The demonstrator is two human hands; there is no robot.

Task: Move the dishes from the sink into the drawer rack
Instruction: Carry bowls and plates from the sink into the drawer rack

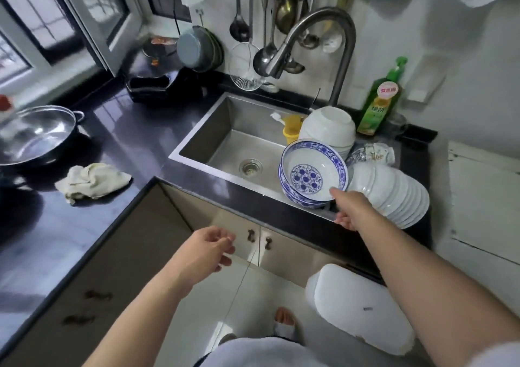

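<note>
Two or three blue-and-white bowls (313, 171) are stacked tilted at the right end of the steel sink (225, 141). My right hand (351, 209) reaches to them, and its thumb and fingers pinch the near rim of the top bowl. Behind stands a pile of upturned white bowls (329, 126). Several white plates (394, 195) lean in a row at the right, with a patterned dish (372, 152) behind them. My left hand (208, 251) hangs in front of the cupboard doors (253, 240), fingers loosely curled, holding nothing. No drawer rack is in view.
The faucet (323, 28) arches over the sink, with ladles hanging behind. A green detergent bottle (382, 104) and a yellow cup (291, 130) stand near the bowls. A cloth (92, 179) and a steel pan (36, 135) lie on the left counter. A white container (360, 310) sits on the floor.
</note>
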